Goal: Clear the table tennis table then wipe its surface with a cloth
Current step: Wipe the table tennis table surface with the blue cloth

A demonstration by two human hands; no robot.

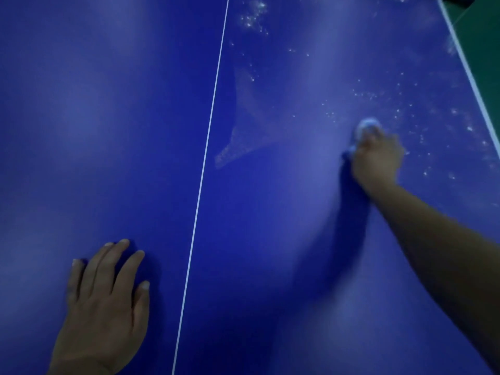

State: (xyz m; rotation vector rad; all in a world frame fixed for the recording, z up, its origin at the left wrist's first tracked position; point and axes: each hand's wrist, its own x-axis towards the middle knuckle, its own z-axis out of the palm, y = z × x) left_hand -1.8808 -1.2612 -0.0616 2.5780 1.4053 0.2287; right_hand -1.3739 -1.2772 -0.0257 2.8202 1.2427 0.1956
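Observation:
The blue table tennis table (108,117) fills the view, split by a thin white centre line (208,131). My right hand (377,161) reaches out over the right half and grips a small pale cloth (366,127) that it presses on the surface; most of the cloth is hidden under the fingers. White specks and droplets (378,104) are scattered around the cloth and further up the right half. A wet, smeared patch (243,131) lies left of the hand. My left hand (105,301) rests flat on the left half, fingers spread, holding nothing.
The table's white right edge line (470,77) runs diagonally at the top right, with green floor (487,36) beyond it. More white specks (254,14) sit at the top centre. My right forearm casts a dark shadow on the surface.

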